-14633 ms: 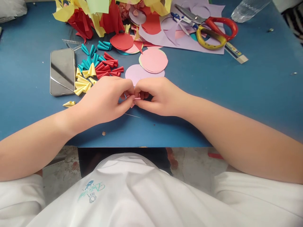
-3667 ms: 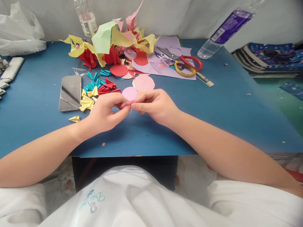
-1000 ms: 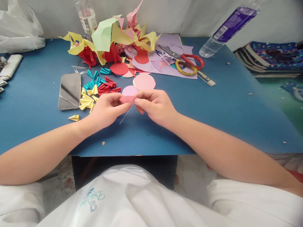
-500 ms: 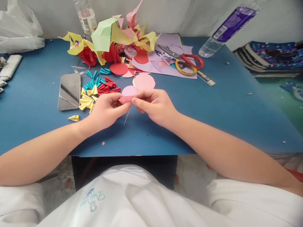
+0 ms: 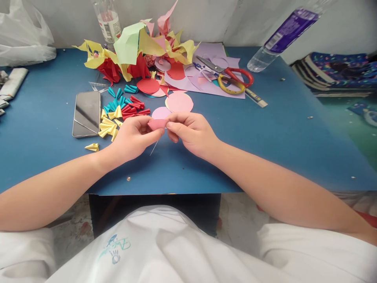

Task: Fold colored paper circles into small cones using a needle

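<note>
Between my two hands is a pink piece of paper (image 5: 157, 124), curved or folded. My left hand (image 5: 134, 135) pinches its left and lower edge. At its right end the thumb and fingers of my right hand (image 5: 190, 131) close on the paper. A thin needle-like rod (image 5: 153, 148) slants down from below the paper; which fingers hold it is hidden. Just beyond the hands lie a lilac paper circle (image 5: 160, 113) and a pink paper circle (image 5: 179, 102). Left of them are small rolled paper cones: yellow (image 5: 107, 127), red (image 5: 135, 106) and blue (image 5: 113, 104).
A phone (image 5: 86, 114) lies left of the cones. Crumpled paper scraps (image 5: 128, 45) are heaped at the back. Scissors (image 5: 226, 74) rest on lilac sheets (image 5: 203, 88) beside a cutter (image 5: 255, 97). A water bottle (image 5: 282, 33) stands back right, a plastic bag (image 5: 23, 35) back left.
My right fingers have shifted slightly right along the paper, showing more of it. The thin rod's lower end has swung a little left. My left hand is nearly still.
</note>
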`<action>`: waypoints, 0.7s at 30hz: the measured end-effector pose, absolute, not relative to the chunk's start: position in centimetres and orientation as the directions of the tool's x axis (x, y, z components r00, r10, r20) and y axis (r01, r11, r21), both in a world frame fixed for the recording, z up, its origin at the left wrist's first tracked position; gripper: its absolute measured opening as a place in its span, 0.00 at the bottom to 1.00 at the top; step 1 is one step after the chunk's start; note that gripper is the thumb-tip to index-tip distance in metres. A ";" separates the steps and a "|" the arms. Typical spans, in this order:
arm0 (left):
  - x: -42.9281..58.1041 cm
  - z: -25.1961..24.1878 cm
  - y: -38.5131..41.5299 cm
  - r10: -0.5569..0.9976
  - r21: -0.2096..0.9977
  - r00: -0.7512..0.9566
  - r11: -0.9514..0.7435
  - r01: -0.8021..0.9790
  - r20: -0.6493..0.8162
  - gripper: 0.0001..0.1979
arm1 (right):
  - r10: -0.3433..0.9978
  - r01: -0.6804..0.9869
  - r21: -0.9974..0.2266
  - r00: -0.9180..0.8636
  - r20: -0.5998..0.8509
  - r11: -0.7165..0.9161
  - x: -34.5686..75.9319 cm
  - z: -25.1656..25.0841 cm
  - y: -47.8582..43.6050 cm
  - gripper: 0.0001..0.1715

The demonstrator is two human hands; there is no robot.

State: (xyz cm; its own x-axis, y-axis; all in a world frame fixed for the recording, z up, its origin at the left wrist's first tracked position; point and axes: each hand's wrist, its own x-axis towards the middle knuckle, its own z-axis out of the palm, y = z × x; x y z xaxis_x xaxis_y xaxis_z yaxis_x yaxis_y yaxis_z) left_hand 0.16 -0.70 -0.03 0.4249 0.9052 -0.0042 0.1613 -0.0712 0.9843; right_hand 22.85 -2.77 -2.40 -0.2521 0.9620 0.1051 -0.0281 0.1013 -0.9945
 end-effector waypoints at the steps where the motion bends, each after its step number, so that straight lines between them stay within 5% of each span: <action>1: 0.2 0.0 -0.7 0.907 0.983 0.422 -0.065 0.170 -0.013 0.16 | 0.962 -0.022 -0.995 -0.254 0.101 0.099 22.9 -2.3 -2.8 0.30; 6: 0.2 0.4 -0.8 0.914 0.982 0.403 -0.041 0.184 -0.037 0.18 | 0.965 -0.025 -0.996 -0.248 0.086 0.082 23.0 -2.0 -2.8 0.34; 21: 0.5 -0.1 -0.6 0.905 0.980 0.419 -0.146 0.134 0.078 0.19 | 0.959 -0.058 -0.992 -0.253 0.123 0.112 22.8 -1.4 -2.9 0.24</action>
State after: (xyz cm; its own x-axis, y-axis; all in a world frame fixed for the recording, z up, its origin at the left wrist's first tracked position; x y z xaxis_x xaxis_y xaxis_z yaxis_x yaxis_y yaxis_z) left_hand 0.54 -0.57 -0.12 0.4191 0.9046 0.0778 0.1341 -0.1464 0.9801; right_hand 22.81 -2.93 -1.42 -0.2535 0.9595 0.1230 -0.0578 0.1119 -0.9920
